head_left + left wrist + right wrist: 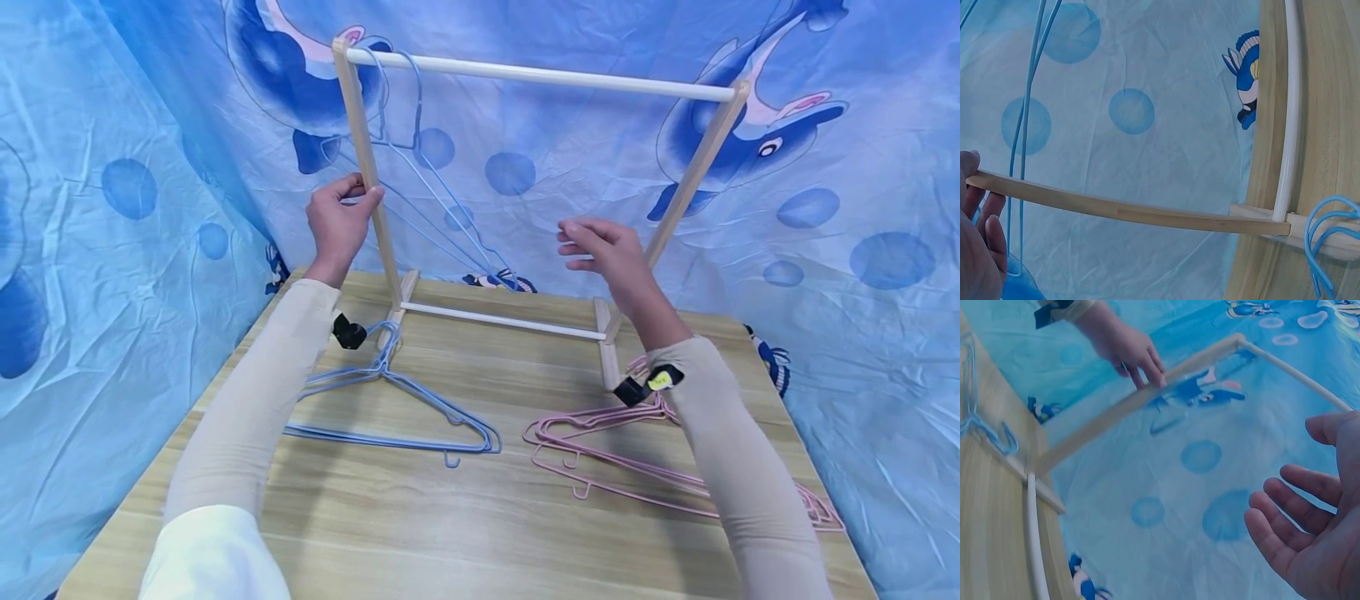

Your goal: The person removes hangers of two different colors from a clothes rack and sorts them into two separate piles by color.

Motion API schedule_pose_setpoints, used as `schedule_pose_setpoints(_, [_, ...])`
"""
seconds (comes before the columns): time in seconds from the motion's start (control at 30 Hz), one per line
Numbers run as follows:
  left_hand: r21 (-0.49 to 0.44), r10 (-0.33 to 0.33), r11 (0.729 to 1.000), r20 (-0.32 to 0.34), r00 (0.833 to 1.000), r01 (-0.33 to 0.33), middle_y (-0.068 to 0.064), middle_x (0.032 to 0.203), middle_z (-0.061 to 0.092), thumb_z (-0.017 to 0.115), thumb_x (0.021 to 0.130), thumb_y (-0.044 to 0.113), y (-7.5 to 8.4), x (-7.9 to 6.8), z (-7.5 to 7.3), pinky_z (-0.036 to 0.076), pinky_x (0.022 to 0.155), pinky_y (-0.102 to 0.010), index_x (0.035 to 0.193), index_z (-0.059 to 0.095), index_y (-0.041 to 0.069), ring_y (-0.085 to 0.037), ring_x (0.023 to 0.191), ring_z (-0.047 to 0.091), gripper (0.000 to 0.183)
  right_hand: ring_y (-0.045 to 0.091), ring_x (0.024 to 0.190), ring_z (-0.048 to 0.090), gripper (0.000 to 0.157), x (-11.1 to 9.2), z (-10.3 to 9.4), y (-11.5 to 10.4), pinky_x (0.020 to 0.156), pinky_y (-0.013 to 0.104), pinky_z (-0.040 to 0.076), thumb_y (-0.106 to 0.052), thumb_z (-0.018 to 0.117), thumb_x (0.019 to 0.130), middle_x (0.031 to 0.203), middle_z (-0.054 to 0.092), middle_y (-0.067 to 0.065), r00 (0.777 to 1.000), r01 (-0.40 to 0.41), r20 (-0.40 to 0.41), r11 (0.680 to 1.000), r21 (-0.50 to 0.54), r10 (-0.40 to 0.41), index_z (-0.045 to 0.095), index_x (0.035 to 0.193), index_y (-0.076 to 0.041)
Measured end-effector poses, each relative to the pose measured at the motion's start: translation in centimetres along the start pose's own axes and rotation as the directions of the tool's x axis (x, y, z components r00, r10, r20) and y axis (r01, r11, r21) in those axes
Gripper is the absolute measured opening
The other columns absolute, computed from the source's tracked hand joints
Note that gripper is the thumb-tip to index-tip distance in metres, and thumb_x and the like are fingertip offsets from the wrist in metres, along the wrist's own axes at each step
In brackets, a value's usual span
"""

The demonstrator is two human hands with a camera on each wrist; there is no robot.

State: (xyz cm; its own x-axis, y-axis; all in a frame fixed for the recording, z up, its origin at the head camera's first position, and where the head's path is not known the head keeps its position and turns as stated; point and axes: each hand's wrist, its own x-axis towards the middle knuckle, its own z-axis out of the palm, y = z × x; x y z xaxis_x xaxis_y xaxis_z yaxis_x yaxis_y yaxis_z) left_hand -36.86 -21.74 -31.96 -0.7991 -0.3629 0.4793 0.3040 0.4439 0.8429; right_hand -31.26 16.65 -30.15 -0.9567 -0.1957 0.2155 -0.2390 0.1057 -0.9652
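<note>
My left hand pinches the left wooden post of a small clothes rack, thumb on one side and fingers on the other. Close beside that hand, two blue hangers hang by their hooks at the left end of the white top rail; they slant down to the right. My right hand is raised in front of the right post, its fingers relaxed and spread with nothing in them. In the right wrist view the palm of the right hand faces the gap between the posts.
Several blue hangers lie stacked at the left of the wooden table. Several pink hangers lie at the right, partly under the right forearm. A white lower bar joins the rack's feet. Behind hangs a blue patterned curtain.
</note>
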Motion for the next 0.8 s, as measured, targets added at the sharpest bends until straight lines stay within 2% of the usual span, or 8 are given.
schedule_pose_setpoints(0.27, [0.013,0.000,1.000,-0.005,1.000,0.000,-0.007,0.112,0.075,0.075,0.094,0.036,0.1,0.0,0.1,0.058,0.091,-0.031,0.122,0.077,0.017,-0.013,0.098,0.074,0.034,0.031,0.115,0.065,0.043,2.9,4.2,-1.8,0.092,0.036,0.058,-0.040,0.070,0.098,0.119,0.070,0.009,0.998,-0.044,0.046,0.999,0.012,0.044,0.071,0.127,-0.008])
schedule_pose_setpoints(0.43, [0.016,0.001,1.000,-0.004,1.000,-0.001,-0.007,0.113,0.075,0.075,0.094,0.038,0.1,0.1,0.1,0.058,0.091,-0.032,0.124,0.076,0.017,-0.013,0.099,0.074,0.036,0.027,0.112,0.066,0.042,4.5,6.2,-2.7,0.092,0.036,0.058,-0.041,0.069,0.098,0.121,0.069,0.011,0.995,-0.081,0.060,0.997,-0.006,0.081,0.072,0.125,-0.010])
schedule_pose_setpoints(0.7, [0.017,0.001,1.000,-0.007,1.000,-0.001,-0.008,0.113,0.075,0.075,0.094,0.038,0.1,0.0,0.1,0.058,0.092,-0.032,0.123,0.076,0.016,-0.013,0.099,0.075,0.036,0.028,0.112,0.066,0.045,5.7,8.8,-3.5,0.094,0.038,0.057,-0.039,0.068,0.099,0.126,0.067,0.013,0.987,-0.104,0.111,0.991,-0.087,0.113,0.068,0.132,-0.008])
schedule_pose_setpoints(0.8, [0.020,0.002,1.000,-0.008,1.000,-0.002,-0.008,0.112,0.076,0.075,0.094,0.037,0.0,0.0,0.1,0.058,0.091,-0.032,0.123,0.076,0.017,-0.013,0.099,0.075,0.035,0.029,0.112,0.066,0.044,6.0,9.5,-3.3,0.093,0.038,0.057,-0.039,0.067,0.100,0.123,0.068,0.012,0.983,-0.115,0.128,0.988,-0.106,0.128,0.069,0.132,-0.008])
